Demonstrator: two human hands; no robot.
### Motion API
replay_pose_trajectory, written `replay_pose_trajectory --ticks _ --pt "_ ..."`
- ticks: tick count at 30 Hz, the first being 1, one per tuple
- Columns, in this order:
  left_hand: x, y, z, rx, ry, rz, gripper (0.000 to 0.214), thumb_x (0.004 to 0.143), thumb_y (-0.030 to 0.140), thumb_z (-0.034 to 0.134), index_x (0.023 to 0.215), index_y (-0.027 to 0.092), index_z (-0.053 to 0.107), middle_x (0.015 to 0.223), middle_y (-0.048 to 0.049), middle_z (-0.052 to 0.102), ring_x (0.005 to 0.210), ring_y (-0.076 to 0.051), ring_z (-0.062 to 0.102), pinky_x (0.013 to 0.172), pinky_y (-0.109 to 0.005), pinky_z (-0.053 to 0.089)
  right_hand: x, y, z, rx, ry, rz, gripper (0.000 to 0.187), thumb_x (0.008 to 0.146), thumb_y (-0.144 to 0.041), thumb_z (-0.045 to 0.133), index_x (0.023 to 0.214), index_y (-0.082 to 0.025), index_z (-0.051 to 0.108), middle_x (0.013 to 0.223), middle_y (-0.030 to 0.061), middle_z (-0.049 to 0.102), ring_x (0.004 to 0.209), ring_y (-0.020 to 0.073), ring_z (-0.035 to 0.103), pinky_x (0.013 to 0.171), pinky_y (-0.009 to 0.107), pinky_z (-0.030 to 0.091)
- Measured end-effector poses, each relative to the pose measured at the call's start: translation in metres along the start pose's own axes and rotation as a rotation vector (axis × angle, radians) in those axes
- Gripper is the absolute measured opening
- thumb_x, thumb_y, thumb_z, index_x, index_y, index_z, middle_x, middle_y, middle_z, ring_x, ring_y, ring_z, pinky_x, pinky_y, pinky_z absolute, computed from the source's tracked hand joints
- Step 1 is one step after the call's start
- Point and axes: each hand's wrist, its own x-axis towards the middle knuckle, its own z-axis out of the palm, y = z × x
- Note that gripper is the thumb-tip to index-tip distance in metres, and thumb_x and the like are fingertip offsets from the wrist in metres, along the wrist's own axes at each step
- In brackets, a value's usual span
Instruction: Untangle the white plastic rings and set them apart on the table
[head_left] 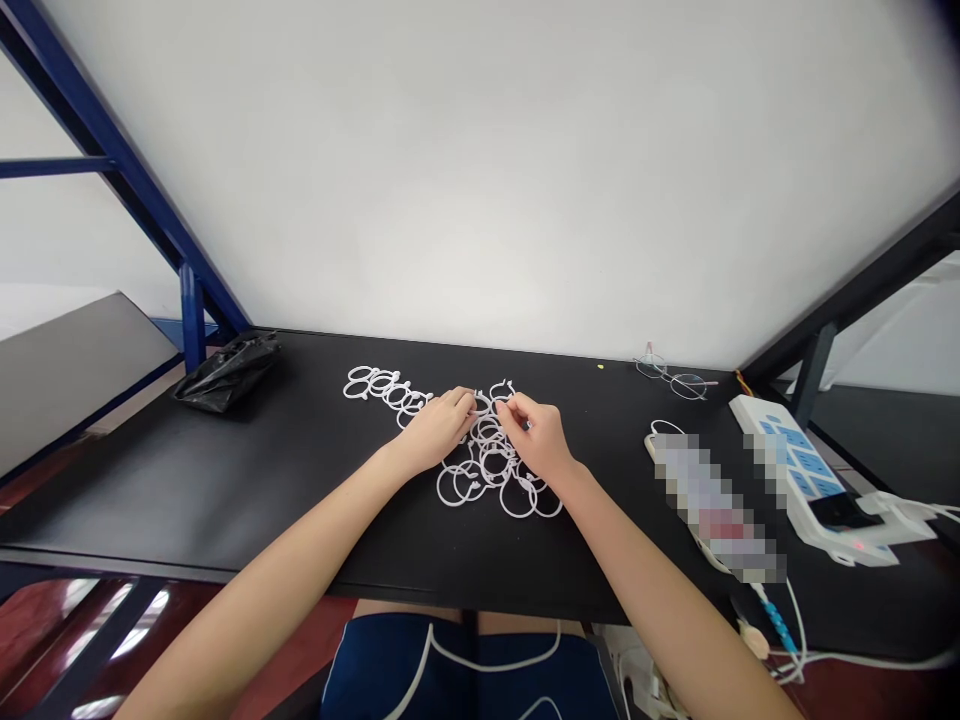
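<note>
White plastic snap rings, like shower curtain rings, lie on the black table. Several are linked in a chain that runs from the upper left to my left hand. My left hand is closed, its fingertips pinching a white ring at the top of the pile. Just across from it, my right hand is closed too, thumb and finger pinched on a ring at the same spot. Below and between both hands spreads a loose pile of rings. The exact contact of the fingertips is partly hidden.
A crumpled black plastic bag sits at the back left. On the right are eyeglasses, a phone with a charging cable, and a white power strip. A white wall stands behind the table.
</note>
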Motion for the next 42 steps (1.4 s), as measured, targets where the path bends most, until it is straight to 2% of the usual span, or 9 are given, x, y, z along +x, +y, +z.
replay_pose_trajectory --ticks 12,17,19,24,28,30,33,36,42 --pt "-0.001 0.001 -0.002 -0.079 -0.018 -0.002 0.027 0.101 0.027 0.029 0.101 0.017 0.054 0.105 -0.0119 0.062 0.099 -0.025 0.059 0.086 -0.041 0.049 -0.001 0.001 0.001 -0.022 0.023 0.028 0.036 0.093 -0.032 0.049 0.062 -0.022 0.035 0.051 -0.006 0.038 0.046 0.0085 0.035 0.05 0.024 0.03" --pt "0.001 -0.001 0.0 -0.201 0.13 -0.091 0.024 0.098 0.029 0.037 0.093 0.018 0.058 0.116 -0.0121 0.063 0.11 -0.027 0.053 0.096 -0.044 0.044 0.0 0.001 0.001 -0.015 0.021 0.032 0.036 0.093 -0.03 0.05 0.061 -0.021 0.034 0.051 -0.0064 0.037 0.045 0.0081 0.034 0.05 0.023 0.03" --pt "0.003 -0.002 -0.002 -0.258 0.179 -0.157 0.024 0.097 0.03 0.04 0.089 0.018 0.06 0.114 -0.0107 0.064 0.107 -0.026 0.054 0.096 -0.044 0.043 0.0 0.001 0.001 -0.017 0.03 0.035 0.037 0.093 -0.03 0.05 0.061 -0.021 0.034 0.05 -0.0065 0.037 0.045 0.0079 0.034 0.05 0.024 0.03" --pt "0.008 -0.001 -0.012 -0.681 0.157 -0.349 0.028 0.093 0.038 0.045 0.088 0.018 0.064 0.087 -0.0046 0.066 0.077 -0.017 0.057 0.075 -0.033 0.049 0.0 0.002 0.0 -0.009 0.022 0.054 0.037 0.093 -0.031 0.05 0.06 -0.021 0.037 0.05 -0.0062 0.038 0.045 0.0082 0.035 0.05 0.024 0.031" --pt "0.011 0.003 -0.014 -1.102 0.064 -0.425 0.032 0.089 0.045 0.051 0.086 0.016 0.064 0.076 -0.0022 0.063 0.065 -0.012 0.055 0.062 -0.025 0.048 0.0 0.002 0.0 0.039 -0.061 0.052 0.023 0.092 -0.032 0.053 0.072 -0.021 0.053 0.056 -0.0042 0.051 0.049 0.0095 0.045 0.053 0.024 0.039" --pt "0.01 0.005 -0.015 -1.238 0.022 -0.454 0.032 0.086 0.046 0.057 0.087 0.015 0.065 0.072 -0.0015 0.062 0.067 -0.012 0.058 0.065 -0.025 0.05 0.0 0.001 -0.001 0.06 -0.096 0.022 0.013 0.09 -0.032 0.057 0.085 -0.021 0.06 0.072 0.0001 0.061 0.057 0.0111 0.053 0.055 0.024 0.044" --pt "0.009 0.007 -0.016 -1.377 -0.02 -0.494 0.032 0.083 0.046 0.064 0.085 0.014 0.066 0.075 -0.0018 0.062 0.072 -0.012 0.061 0.074 -0.027 0.054 0.0 -0.001 -0.001 0.07 -0.114 -0.02 0.012 0.087 -0.032 0.062 0.093 -0.022 0.062 0.089 0.0047 0.065 0.072 0.0147 0.061 0.055 0.024 0.048" --pt "0.009 0.006 -0.016 -1.465 -0.022 -0.525 0.031 0.082 0.045 0.067 0.081 0.014 0.066 0.079 -0.0033 0.065 0.077 -0.014 0.064 0.082 -0.031 0.055 0.0 -0.002 0.0 0.085 -0.104 -0.026 0.012 0.085 -0.032 0.065 0.092 -0.022 0.062 0.088 0.0042 0.066 0.076 0.016 0.062 0.055 0.024 0.049" --pt "0.01 0.0 -0.012 -1.543 0.007 -0.599 0.026 0.085 0.038 0.067 0.09 0.013 0.068 0.085 -0.0069 0.071 0.081 -0.016 0.069 0.09 -0.035 0.054 -0.001 0.002 0.003 0.079 -0.043 -0.015 0.014 0.082 -0.029 0.069 0.092 -0.022 0.063 0.088 0.0035 0.068 0.074 0.0154 0.063 0.054 0.024 0.051"
